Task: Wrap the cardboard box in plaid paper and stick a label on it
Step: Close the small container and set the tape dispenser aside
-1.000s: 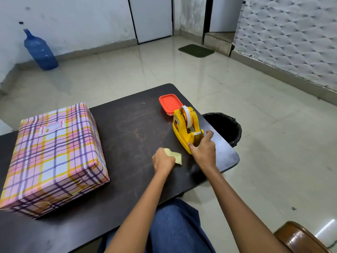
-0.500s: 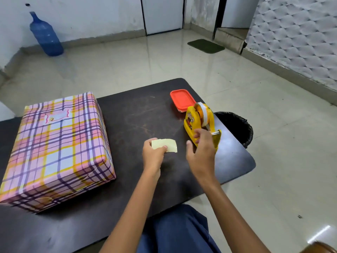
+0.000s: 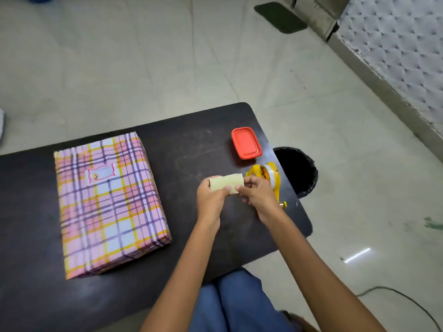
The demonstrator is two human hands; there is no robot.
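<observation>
Both forearms extend over the dark surface [image 3: 191,152] | left hand [image 3: 211,197] and right hand [image 3: 257,197] meet, fingers pinching opposite ends of a pale yellow slip [image 3: 226,182] | plaid-wrapped box [image 3: 107,202] lies flat at left, well apart, label [image 3: 100,174] on top | yellow tape dispenser [image 3: 268,174] just behind right hand

The cardboard box [image 3: 110,204], fully wrapped in pink, yellow and purple plaid paper [image 3: 127,236], lay flat on the left of the table [image 3: 191,144]. A small pink-edged label [image 3: 100,174] was stuck near its far end. A pale yellow slip [image 3: 226,182], perhaps its backing, was pinched between the left hand [image 3: 211,200] and the right hand [image 3: 257,197].
</observation>
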